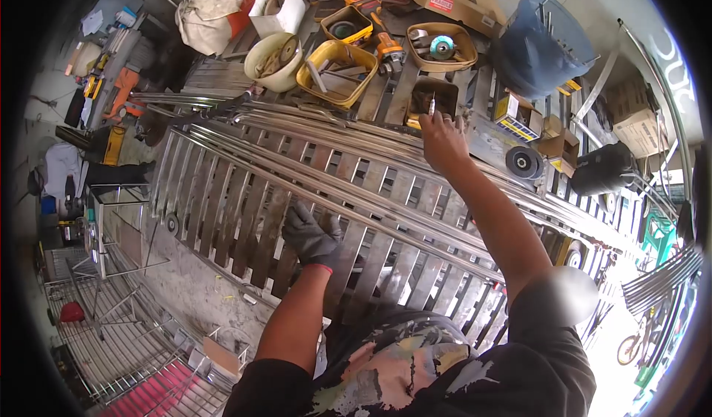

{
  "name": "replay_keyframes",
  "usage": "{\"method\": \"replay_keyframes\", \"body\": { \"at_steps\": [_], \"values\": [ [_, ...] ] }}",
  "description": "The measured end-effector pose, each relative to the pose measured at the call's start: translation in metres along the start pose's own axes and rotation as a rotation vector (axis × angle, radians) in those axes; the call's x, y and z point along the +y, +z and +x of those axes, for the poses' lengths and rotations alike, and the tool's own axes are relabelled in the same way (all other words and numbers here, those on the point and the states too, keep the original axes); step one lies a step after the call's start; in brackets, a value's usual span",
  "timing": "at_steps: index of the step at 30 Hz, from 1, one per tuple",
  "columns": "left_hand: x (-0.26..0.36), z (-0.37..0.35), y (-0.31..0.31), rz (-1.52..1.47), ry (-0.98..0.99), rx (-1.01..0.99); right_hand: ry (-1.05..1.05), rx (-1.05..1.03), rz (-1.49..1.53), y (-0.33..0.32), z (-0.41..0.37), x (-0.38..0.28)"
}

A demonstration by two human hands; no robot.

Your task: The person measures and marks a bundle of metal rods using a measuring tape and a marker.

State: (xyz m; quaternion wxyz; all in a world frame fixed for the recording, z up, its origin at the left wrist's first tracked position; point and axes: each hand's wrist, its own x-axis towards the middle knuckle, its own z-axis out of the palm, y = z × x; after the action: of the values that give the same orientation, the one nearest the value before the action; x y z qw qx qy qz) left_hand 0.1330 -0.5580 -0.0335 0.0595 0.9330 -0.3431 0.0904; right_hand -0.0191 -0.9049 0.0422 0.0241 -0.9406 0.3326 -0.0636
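Note:
My left hand point(311, 237), in a dark grey glove, rests on the slatted metal bench point(245, 228), just below a bundle of long metal tubes point(356, 187). Its fingers lie loosely apart with nothing in them. Stretched out over the tubes, my bare right hand point(446, 141) pinches a slim pen-like thing point(432, 105), pale and pointing up and away. Its exact kind is too small to make out. Behind that hand is a cut-open dark container point(443, 90) with a yellow lower edge, its contents partly hidden.
Past the tubes stand yellow tubs point(348, 94) of metal pieces, a cordless angle grinder point(387, 46), a tan tub point(460, 61) with discs and a blue bucket point(538, 53). A black disc point(523, 162) lies to the right. Another person point(67, 168) is at far left.

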Motion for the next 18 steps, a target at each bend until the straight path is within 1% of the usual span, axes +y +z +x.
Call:
{"method": "replay_keyframes", "body": {
  "at_steps": [2,6,8,12,14,15,18],
  "values": [
    [0.000,0.002,-0.002,-0.011,0.002,-0.005,0.009,-0.008,-0.056,0.002,0.000,-0.005],
    [0.001,0.001,-0.007,-0.021,-0.039,-0.047,-0.012,0.049,-0.068,0.008,-0.011,-0.007],
    [0.001,0.000,-0.007,-0.019,-0.036,-0.019,-0.044,0.108,-0.086,0.014,-0.024,-0.010],
    [-0.001,-0.003,0.005,0.038,0.016,0.096,-0.030,0.123,0.010,0.012,-0.053,-0.020],
    [0.004,-0.002,-0.004,0.027,-0.014,0.003,-0.044,0.144,-0.005,0.020,-0.064,-0.019],
    [0.005,0.001,-0.007,0.028,-0.030,-0.038,-0.017,0.087,0.057,0.021,-0.068,-0.018],
    [0.005,0.002,-0.007,-0.005,-0.015,-0.026,-0.069,0.084,0.024,0.025,-0.078,-0.017]
  ]
}}
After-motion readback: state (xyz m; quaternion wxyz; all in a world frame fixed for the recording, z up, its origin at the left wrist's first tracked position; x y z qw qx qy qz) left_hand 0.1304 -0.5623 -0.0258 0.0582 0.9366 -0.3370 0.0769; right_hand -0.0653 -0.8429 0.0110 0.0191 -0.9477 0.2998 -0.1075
